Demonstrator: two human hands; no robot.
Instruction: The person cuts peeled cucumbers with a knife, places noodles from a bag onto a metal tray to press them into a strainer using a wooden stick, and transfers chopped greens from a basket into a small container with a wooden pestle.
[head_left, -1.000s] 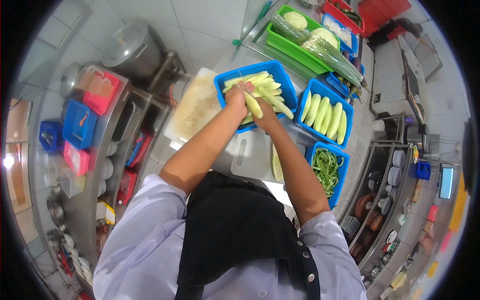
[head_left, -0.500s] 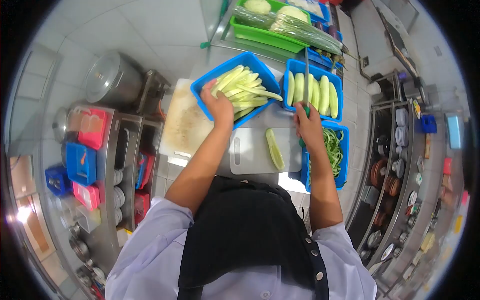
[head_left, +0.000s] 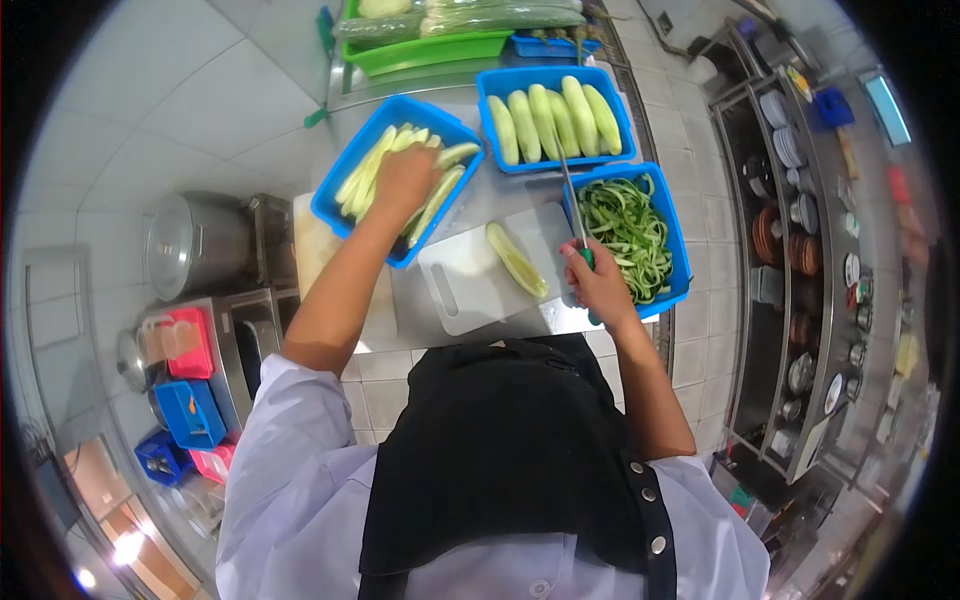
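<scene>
- With left hand (head_left: 408,180), reaches into the left blue basin (head_left: 330,205), among cut cucumber pieces (head_left: 370,180), left of centre in the upper frame; fingertips hidden, so cannot tell whether grasping any.
- With right hand (head_left: 592,277), right of centre, clenches the green handle of a knife (head_left: 568,192), blade pointing up the frame.
- Between both hands, on a white cutting board (head_left: 470,285): one long cucumber piece (head_left: 517,260).
- At upper centre, in another blue basin: whole peeled cucumbers (head_left: 527,125).
- Just beside the right hand: green peelings (head_left: 625,235).
</scene>
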